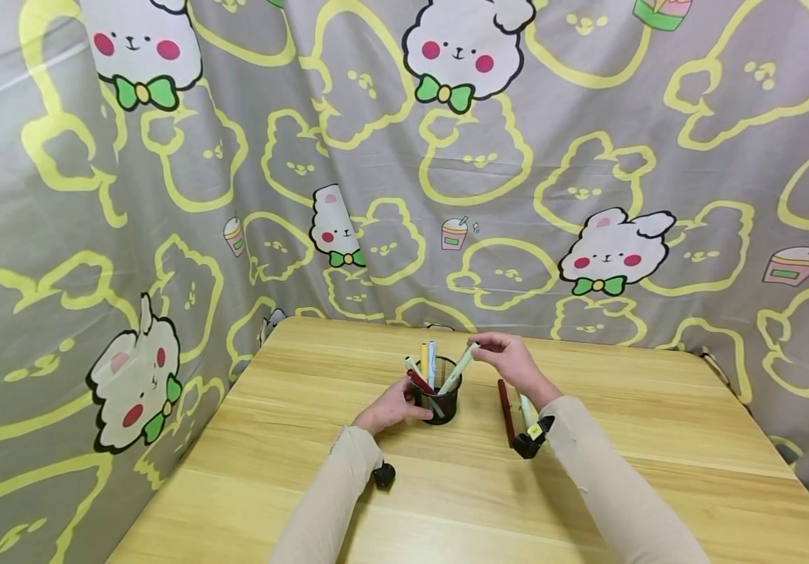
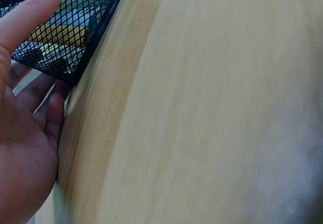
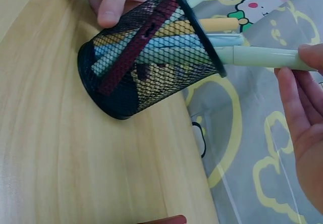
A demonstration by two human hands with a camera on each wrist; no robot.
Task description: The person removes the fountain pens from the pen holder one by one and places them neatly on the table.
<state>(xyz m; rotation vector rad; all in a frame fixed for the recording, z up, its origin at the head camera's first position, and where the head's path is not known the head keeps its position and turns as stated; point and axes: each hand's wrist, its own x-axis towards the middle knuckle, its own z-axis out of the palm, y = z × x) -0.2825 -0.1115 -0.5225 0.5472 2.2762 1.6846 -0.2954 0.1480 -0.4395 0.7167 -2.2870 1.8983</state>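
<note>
Head view: at centre, a mesh cup (image 1: 446, 409) is clasped by the left hand (image 1: 390, 406); a tilted pale green pen (image 1: 459, 370) inside is pinched in the grip of the right hand (image 1: 511, 362). The far desk (image 1: 460, 501) edge is met by curtain (image 1: 376, 157). Left wrist view: the right is filled by desk. Right wrist view: the pen is pinched at right.

left hand (image 1: 391, 406) grips black mesh pen cup (image 1: 446, 409), right hand (image 1: 513, 363) pinches pale green pen (image 1: 458, 370), tilted right with lower end inside cup. yellow pen (image 1: 424, 357), light blue pen (image 1: 432, 363) and dark red pen (image 1: 419, 381) also in cup. second dark red pen (image 1: 506, 411) and second pale green pen (image 1: 525, 409) lie on wooden table (image 1: 305, 392) near right hand; cartoon-print curtain (image 1: 376, 157) behind.
</note>
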